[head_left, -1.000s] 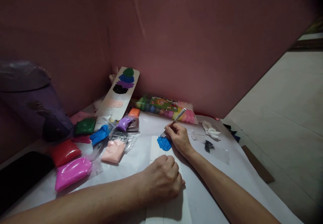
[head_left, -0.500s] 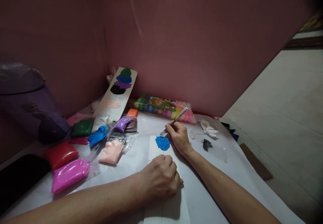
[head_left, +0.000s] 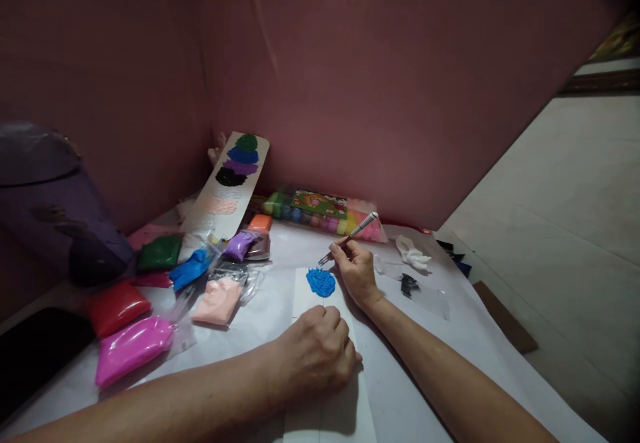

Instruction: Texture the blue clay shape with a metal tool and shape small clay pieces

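A fork (head_left: pixel 350 238) with a striped handle is gripped in my right hand (head_left: pixel 357 273). Its tines hover just above the far edge of a textured round patch of blue clay (head_left: pixel 321 283). That patch lies at the far end of a long white card (head_left: pixel 301 304). Across the card, nearer to me, rests my left hand (head_left: pixel 320 350), its fingers curled under with the thumb tip by the card's right edge. What those fingers hold, if anything, is hidden.
Clay packets lie on the left, including pink (head_left: pixel 133 350), red (head_left: pixel 117 308), peach (head_left: pixel 217 302) and blue (head_left: pixel 190 270). A card with coloured patches (head_left: pixel 233 186) leans at the back beside a clay pack (head_left: pixel 325 211). White clay (head_left: pixel 413 253) and a plastic scrap (head_left: pixel 433 302) lie right.
The fork's tines have lifted slightly off the blue clay, and its handle has tipped a little to the right. My left hand stays on the card.
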Available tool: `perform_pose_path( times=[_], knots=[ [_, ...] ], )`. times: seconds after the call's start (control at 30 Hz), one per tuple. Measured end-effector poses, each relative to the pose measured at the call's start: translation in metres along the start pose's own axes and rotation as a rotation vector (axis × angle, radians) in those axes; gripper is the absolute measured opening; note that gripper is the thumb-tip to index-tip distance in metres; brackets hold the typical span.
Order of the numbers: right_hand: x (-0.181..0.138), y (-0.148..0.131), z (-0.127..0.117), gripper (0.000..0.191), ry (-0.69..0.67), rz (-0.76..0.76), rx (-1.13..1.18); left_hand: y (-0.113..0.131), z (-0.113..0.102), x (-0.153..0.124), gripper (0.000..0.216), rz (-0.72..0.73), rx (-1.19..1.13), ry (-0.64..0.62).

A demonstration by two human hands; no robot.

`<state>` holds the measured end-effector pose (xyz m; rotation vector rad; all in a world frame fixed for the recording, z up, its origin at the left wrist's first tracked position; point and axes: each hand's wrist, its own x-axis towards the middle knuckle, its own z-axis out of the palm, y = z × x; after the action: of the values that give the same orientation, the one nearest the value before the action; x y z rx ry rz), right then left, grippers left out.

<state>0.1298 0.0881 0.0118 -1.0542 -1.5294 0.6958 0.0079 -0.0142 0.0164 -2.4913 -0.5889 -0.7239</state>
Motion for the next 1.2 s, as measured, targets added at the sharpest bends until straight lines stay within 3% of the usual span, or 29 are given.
perform_pose_path(
  times=[0.27,0.63,1.2],
  knots=[
    [-0.0008,0.0001,0.0007,0.022,-0.077,-0.031,0.025,0.0011,0.0005,-0.0009,0.03,-0.004,-0.003,-0.017],
    [0.0001,-0.0023,0.0009,0.02,-0.078,-0.041,-0.021,0.0011,0.0,-0.0013,0.029,0.005,0.015,-0.055],
    [0.0006,0.0006,-0.0002,0.02,-0.06,-0.022,0.023,0.0009,0.0009,-0.0019,0.028,0.0,0.009,-0.013]
  ],
)
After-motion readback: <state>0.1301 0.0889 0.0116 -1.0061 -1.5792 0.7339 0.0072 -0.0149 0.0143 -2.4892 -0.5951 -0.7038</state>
